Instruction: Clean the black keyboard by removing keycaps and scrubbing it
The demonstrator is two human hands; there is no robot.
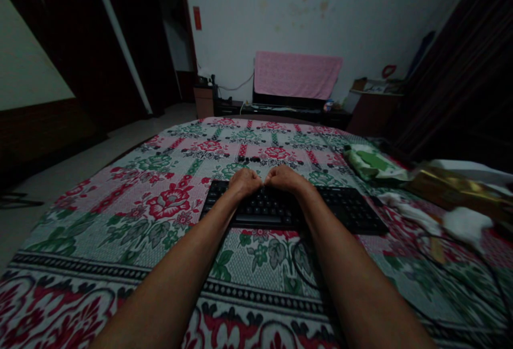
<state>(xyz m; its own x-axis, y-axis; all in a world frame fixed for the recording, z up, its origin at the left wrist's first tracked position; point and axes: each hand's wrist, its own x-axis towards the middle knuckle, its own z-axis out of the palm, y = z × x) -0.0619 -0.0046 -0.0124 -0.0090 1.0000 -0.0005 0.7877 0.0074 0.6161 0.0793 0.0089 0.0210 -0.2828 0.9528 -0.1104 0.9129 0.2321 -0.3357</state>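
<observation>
A black keyboard (pixel 262 215) lies on the flowered cloth, its cable running toward me on the right. Over its upper rows, my left hand (pixel 245 181) is closed, fingers curled and thumb side turned inward. My right hand (pixel 284 179) is closed in the same way, almost touching the left. Whatever the fingertips pinch, if anything, is too small and dim to make out. Just beyond the keyboard sits a short row of small dark pieces (pixel 249 160), possibly keycaps.
The patterned cloth (pixel 168 199) covers the table. On the right are a green-and-white packet (pixel 374 162), a golden box (pixel 449 186), crumpled white tissue (pixel 467 225) and black cables (pixel 481 258). Across the room, a pink towel (pixel 296 75) drapes over a screen-like object.
</observation>
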